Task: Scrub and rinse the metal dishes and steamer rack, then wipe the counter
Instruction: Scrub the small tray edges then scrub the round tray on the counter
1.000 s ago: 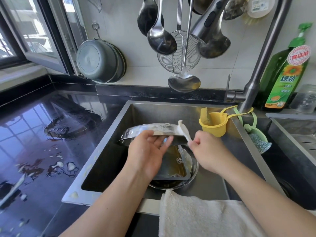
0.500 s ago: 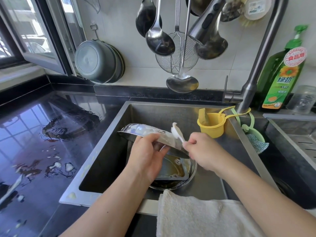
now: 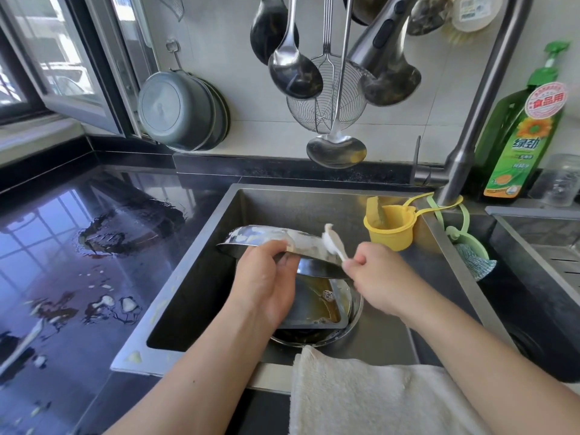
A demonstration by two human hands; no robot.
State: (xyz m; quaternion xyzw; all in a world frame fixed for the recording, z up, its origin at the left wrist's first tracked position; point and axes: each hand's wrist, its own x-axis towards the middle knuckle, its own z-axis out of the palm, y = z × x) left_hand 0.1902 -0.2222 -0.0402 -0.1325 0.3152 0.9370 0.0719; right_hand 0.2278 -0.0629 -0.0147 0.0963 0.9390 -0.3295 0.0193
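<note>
Over the sink [image 3: 201,277] we grip the soapy metal dish [image 3: 266,243] by its near rim with our left hand [image 3: 263,277], tilted above a square tray [image 3: 317,309] near the drain; our right hand [image 3: 373,277] pinches a white cloth [image 3: 334,243] against it.

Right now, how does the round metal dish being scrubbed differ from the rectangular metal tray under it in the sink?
The round metal dish is lifted and tilted, gripped at its rim by the left hand; the rectangular metal tray lies low in the sink. The dish carries white suds where the right hand works a white scrubber; the tray holds brownish liquid. Shapes differ: round versus rectangular. Both are shiny metal and not yet rinsed.
</note>
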